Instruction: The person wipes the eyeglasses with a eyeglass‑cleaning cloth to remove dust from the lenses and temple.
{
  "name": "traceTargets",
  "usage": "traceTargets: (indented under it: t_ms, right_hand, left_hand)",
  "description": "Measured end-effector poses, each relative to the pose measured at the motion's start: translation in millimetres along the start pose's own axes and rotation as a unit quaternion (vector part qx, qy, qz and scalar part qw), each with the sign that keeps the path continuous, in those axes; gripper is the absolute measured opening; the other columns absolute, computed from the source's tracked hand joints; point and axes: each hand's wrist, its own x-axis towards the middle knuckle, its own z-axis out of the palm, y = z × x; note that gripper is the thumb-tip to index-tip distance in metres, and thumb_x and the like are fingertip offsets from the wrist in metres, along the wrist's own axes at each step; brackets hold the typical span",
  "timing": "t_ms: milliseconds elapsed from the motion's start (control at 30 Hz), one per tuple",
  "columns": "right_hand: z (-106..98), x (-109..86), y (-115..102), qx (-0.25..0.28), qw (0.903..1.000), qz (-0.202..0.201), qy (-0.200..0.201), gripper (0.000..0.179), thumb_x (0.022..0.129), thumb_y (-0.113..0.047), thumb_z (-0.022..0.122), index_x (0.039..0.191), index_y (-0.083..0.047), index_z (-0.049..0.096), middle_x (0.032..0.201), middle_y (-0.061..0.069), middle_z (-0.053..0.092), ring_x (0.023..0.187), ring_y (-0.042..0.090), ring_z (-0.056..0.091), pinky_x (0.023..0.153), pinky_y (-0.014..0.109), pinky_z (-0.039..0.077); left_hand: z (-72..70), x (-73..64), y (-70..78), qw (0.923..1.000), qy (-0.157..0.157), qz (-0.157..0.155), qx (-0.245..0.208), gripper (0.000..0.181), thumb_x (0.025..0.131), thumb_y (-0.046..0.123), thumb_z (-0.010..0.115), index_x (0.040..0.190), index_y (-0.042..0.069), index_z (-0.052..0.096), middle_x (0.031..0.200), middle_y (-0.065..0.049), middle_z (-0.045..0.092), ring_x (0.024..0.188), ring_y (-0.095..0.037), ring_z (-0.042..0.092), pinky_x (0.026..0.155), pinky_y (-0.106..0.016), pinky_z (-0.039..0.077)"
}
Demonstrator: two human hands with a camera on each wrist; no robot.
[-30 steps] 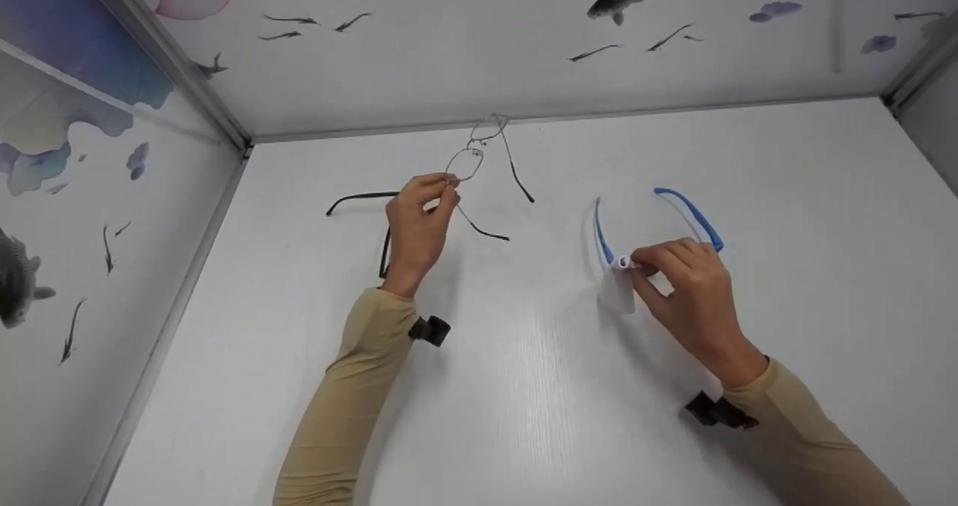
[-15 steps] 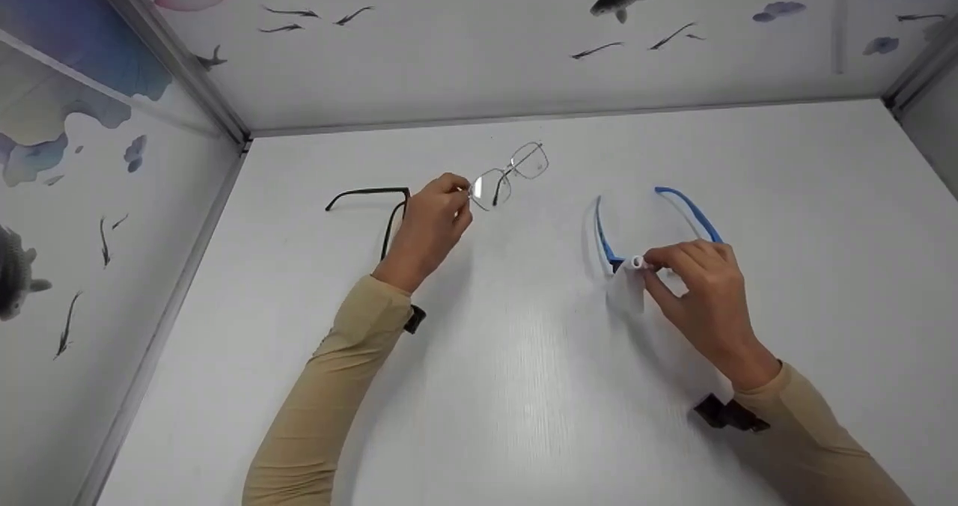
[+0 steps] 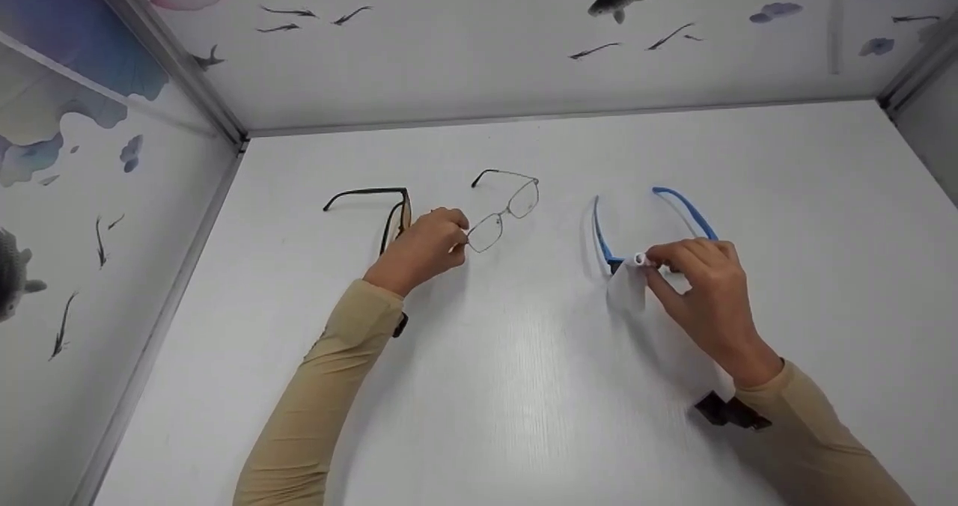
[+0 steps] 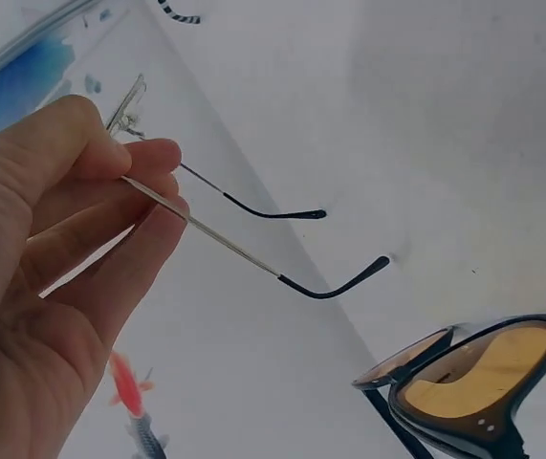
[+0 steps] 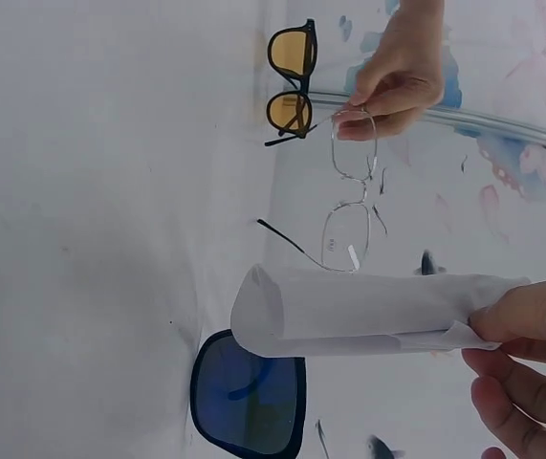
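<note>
A: Silver wire-rimmed glasses (image 3: 506,212)?
B: End-pinched in your left hand (image 3: 423,248) over white tabletop (image 3: 516,386); right hand (image 3: 707,300) pinches rolled white sheet (image 5: 368,306).
A: Risk?
B: They could twist if that one-sided grip slips.

Left hand (image 3: 428,245): thumb (image 4: 67,134) pinched against index finger (image 4: 153,153), remaining fingers bent just beside them; sleeved left forearm (image 3: 299,409) behind the fingers. Right hand (image 3: 707,300): thumb and fingertips in a pinch, other fingers bent alongside; sleeved right forearm (image 3: 816,439) slanting behind the fingers.

A white table (image 3: 494,386) bears amber-lensed glasses (image 4: 473,373) and blue-armed sunglasses (image 5: 249,392)
</note>
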Motion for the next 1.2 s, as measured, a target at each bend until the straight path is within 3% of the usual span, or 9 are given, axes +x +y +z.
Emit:
traceTargets:
  t_ms: [267,367,533,767,933,1033,1200]
  right_hand:
    - [-5,2.1,2,0.001,0.9999,0.011,-0.002,0.031,0.066,0.014,0.081,0.092,0.0,0.07,0.084,0.012,0.069,0.074,0.026,0.063,0.077,0.041,0.037]
    - [-7,2.2,2,0.003,0.9999,0.015,0.001,0.03,0.067,0.014,0.081,0.091,0.0,0.07,0.084,0.011,0.069,0.072,0.026,0.063,0.078,0.042,0.037]
    - [-11,2.8,4,0.005,0.9999,0.016,-0.002,0.03,0.068,0.015,0.079,0.091,0.0,0.07,0.085,0.011,0.069,0.072,0.027,0.064,0.079,0.041,0.036]
    - [-17,2.3,10,0.009,0.9995,0.029,-0.011,0.032,0.067,0.017,0.078,0.092,0.001,0.069,0.086,0.011,0.069,0.075,0.026,0.063,0.079,0.041,0.036]
    - [-24,2.2,15,0.012,0.9993,0.033,-0.011,0.033,0.067,0.019,0.077,0.094,0.001,0.069,0.086,0.011,0.069,0.076,0.026,0.062,0.077,0.04,0.037]
    - [-30,3.1,18,0.009,0.9993,0.036,-0.008,0.033,0.068,0.02,0.076,0.095,0.002,0.068,0.087,0.013,0.068,0.078,0.027,0.061,0.078,0.038,0.038]
    - [-40,5.8,18,0.003,0.9989,0.047,-0.001,0.034,0.07,0.019,0.075,0.099,0.004,0.067,0.092,0.015,0.069,0.084,0.028,0.062,0.082,0.03,0.04]
  left_hand:
    - [7.6,-3.8,-3.6,0.9979,-0.058,-0.015,0.024,0.014,0.085,-0.008,0.065,0.092,-0.002,0.076,0.097,-0.013,0.068,0.091,-0.027,0.064,0.077,-0.031,0.054]
    - [10.3,-5.2,-5.4,0.9972,-0.065,-0.018,0.033,0.014,0.086,-0.009,0.065,0.092,-0.002,0.076,0.098,-0.014,0.068,0.093,-0.026,0.065,0.078,-0.03,0.054]
    - [15.5,-8.5,-9.7,0.9975,-0.053,-0.021,0.041,0.012,0.084,-0.009,0.068,0.089,-0.003,0.076,0.099,-0.015,0.066,0.095,-0.026,0.064,0.079,-0.029,0.053]
    - [20.4,-11.5,-13.0,0.994,-0.045,-0.044,0.09,0.012,0.084,-0.008,0.069,0.092,-0.002,0.075,0.102,-0.016,0.066,0.096,-0.025,0.064,0.081,-0.026,0.052]
    - [18.7,-9.2,-10.1,0.9916,-0.042,-0.062,0.105,0.015,0.086,-0.008,0.067,0.096,0.0,0.075,0.101,-0.016,0.066,0.095,-0.026,0.065,0.078,-0.029,0.054]
    - [16.0,-5.4,-5.4,0.9899,-0.023,-0.064,0.125,0.014,0.087,-0.006,0.067,0.096,0.001,0.075,0.1,-0.014,0.067,0.094,-0.025,0.065,0.076,-0.031,0.055]
    - [14.4,2.9,11.4,0.9832,0.017,-0.067,0.169,0.009,0.088,0.004,0.068,0.095,0.003,0.073,0.105,-0.012,0.067,0.109,-0.027,0.059,0.098,-0.041,0.044]
